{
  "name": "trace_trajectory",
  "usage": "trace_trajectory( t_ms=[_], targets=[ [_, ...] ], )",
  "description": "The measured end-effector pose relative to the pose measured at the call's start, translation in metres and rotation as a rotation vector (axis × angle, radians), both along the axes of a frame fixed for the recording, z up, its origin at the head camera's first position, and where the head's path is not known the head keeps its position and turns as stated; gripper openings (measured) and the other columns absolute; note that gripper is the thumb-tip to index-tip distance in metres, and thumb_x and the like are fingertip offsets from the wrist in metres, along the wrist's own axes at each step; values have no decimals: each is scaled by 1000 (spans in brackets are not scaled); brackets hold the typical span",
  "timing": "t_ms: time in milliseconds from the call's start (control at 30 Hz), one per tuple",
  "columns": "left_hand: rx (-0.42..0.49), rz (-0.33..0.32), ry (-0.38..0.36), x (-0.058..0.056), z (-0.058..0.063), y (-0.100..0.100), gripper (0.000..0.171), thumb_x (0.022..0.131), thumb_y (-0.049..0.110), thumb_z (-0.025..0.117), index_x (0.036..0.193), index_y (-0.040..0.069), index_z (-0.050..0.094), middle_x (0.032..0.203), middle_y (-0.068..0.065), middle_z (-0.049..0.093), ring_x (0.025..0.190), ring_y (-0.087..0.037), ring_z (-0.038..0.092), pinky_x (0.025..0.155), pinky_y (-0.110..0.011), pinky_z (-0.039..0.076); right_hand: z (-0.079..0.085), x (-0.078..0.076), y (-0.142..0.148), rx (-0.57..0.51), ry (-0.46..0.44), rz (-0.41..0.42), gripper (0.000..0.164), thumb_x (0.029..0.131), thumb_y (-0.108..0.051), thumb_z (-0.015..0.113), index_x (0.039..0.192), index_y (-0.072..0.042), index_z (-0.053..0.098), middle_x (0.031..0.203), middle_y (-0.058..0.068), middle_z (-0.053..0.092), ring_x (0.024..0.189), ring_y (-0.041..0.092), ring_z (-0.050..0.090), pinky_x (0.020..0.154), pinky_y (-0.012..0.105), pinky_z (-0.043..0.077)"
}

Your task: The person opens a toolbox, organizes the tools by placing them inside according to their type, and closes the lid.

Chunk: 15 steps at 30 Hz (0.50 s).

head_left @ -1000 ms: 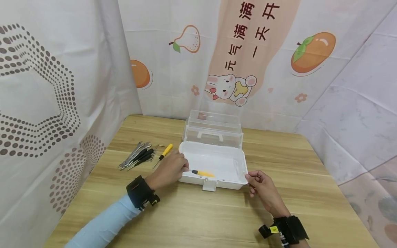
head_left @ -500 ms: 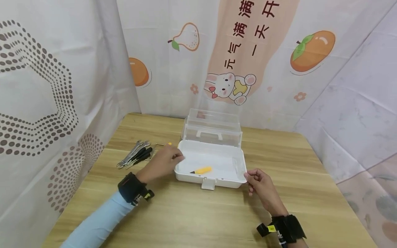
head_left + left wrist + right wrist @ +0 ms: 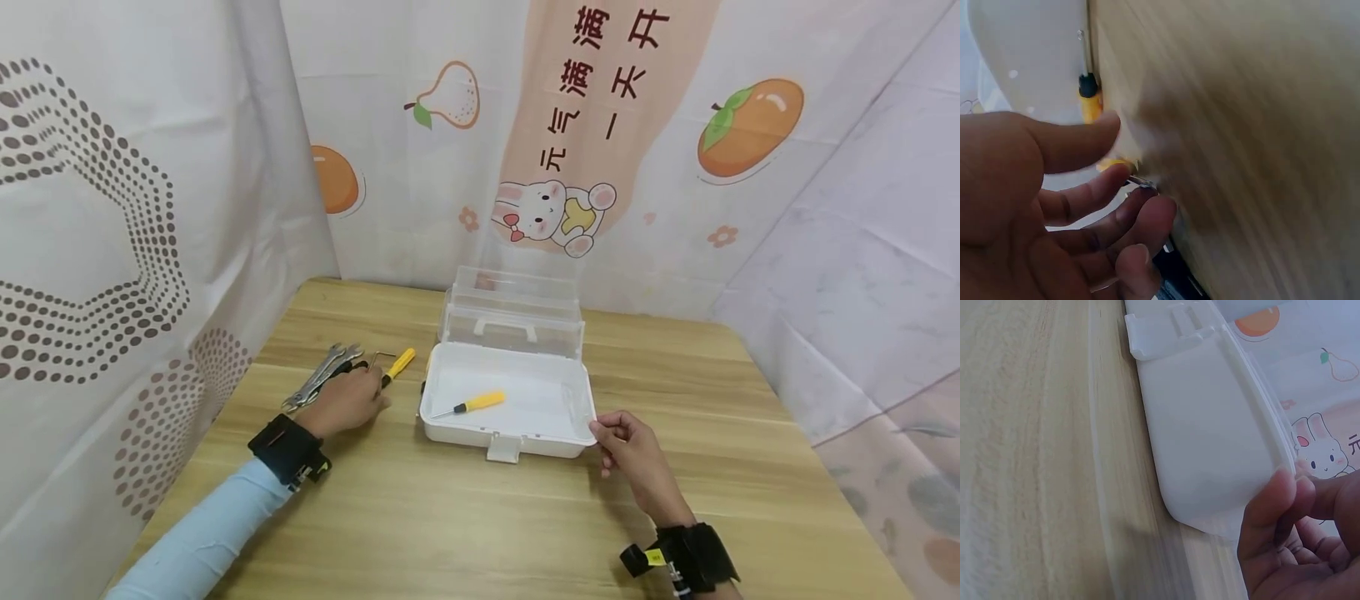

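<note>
My left hand (image 3: pixel 348 402) is low over the tools at the left, beside a yellow-handled screwdriver (image 3: pixel 399 365). In the left wrist view its thumb stands apart from the loosely bent fingers (image 3: pixel 1157 219), with nothing pinched between them. Under and behind the hand, black-handled tools (image 3: pixel 351 367) are partly hidden. Thumb and fingers of my right hand (image 3: pixel 633 458) pinch the front right corner of a white toolbox (image 3: pixel 491 435), its lid up. Another yellow-handled screwdriver (image 3: pixel 482 401) lies inside, its shaft pointing left.
Metal wrenches (image 3: pixel 318 377) lie at the left of the wooden table (image 3: pixel 480 525), near a bent hex key (image 3: pixel 384 355). The toolbox's clear lid (image 3: pixel 517 312) leans back behind it. Patterned curtains (image 3: pixel 420 217) hang along the back and sides.
My left hand has let go of the screwdriver, which now lies flat in the toolbox, and has moved left to the tools on the table. My right hand stays at the corner.
</note>
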State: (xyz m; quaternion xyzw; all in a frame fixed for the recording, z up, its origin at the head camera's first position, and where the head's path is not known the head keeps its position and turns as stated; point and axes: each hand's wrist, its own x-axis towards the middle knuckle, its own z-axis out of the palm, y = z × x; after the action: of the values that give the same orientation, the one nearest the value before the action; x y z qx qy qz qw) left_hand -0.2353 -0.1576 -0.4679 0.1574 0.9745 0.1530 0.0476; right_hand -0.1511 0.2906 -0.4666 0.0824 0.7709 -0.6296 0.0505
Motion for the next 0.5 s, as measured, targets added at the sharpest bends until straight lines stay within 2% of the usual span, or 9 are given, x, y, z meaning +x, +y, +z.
trace_trajectory(
  t_ms=[67, 167, 200, 267, 367, 400, 500],
  targets=[
    [-8, 4, 11, -1, -1, -1, 34, 97, 22, 73, 115, -5, 61, 77, -4, 54, 63, -18, 52, 53, -31, 42, -1, 0, -1, -2, -1, -6, 27, 104, -16, 64, 116, 6, 53, 82, 9, 54, 60, 14, 47, 52, 28, 50],
    [-14, 31, 2, -3, -2, -2, 53, 98, 20, 72, 134, -14, 50, 76, -5, 55, 61, -19, 52, 52, -31, 42, -1, 0, -2, -10, -3, -13, 27, 104, -16, 64, 116, 5, 53, 82, 8, 54, 59, 14, 47, 51, 28, 50],
    [-19, 44, -5, -4, -2, -3, 55, 99, 20, 71, 135, -14, 49, 75, -6, 55, 61, -19, 52, 52, -31, 41, -1, 0, -2, -13, -1, -13, 27, 104, -16, 64, 117, 5, 53, 82, 8, 54, 59, 14, 47, 51, 28, 50],
    [-24, 66, -22, -6, -2, -4, 47, 98, 20, 72, 127, -13, 55, 74, -6, 55, 61, -20, 52, 52, -32, 41, 0, 0, -2, -18, 4, -11, 28, 104, -16, 64, 117, 6, 53, 82, 9, 54, 60, 14, 47, 51, 28, 51],
    [-34, 68, -45, -7, -1, -6, 22, 98, 19, 72, 100, -2, 65, 72, -4, 54, 61, -20, 52, 52, -31, 40, 0, 0, -2, -18, 12, -9, 27, 104, -16, 63, 117, 6, 53, 81, 8, 53, 60, 13, 47, 51, 28, 50],
    [-38, 60, -45, -7, -1, -7, 19, 98, 18, 72, 90, 2, 65, 71, -4, 55, 61, -20, 52, 52, -31, 40, 1, 0, -2, -18, 12, -8, 27, 104, -15, 63, 117, 6, 52, 81, 8, 53, 60, 13, 47, 51, 28, 50],
    [-27, 55, -52, -4, 0, -10, 19, 97, 14, 71, 81, 6, 65, 69, -2, 54, 60, -19, 50, 53, -31, 39, 1, -1, -2, -17, 10, -5, 27, 104, -15, 63, 116, 6, 52, 81, 8, 52, 60, 13, 47, 52, 28, 51]
  ],
)
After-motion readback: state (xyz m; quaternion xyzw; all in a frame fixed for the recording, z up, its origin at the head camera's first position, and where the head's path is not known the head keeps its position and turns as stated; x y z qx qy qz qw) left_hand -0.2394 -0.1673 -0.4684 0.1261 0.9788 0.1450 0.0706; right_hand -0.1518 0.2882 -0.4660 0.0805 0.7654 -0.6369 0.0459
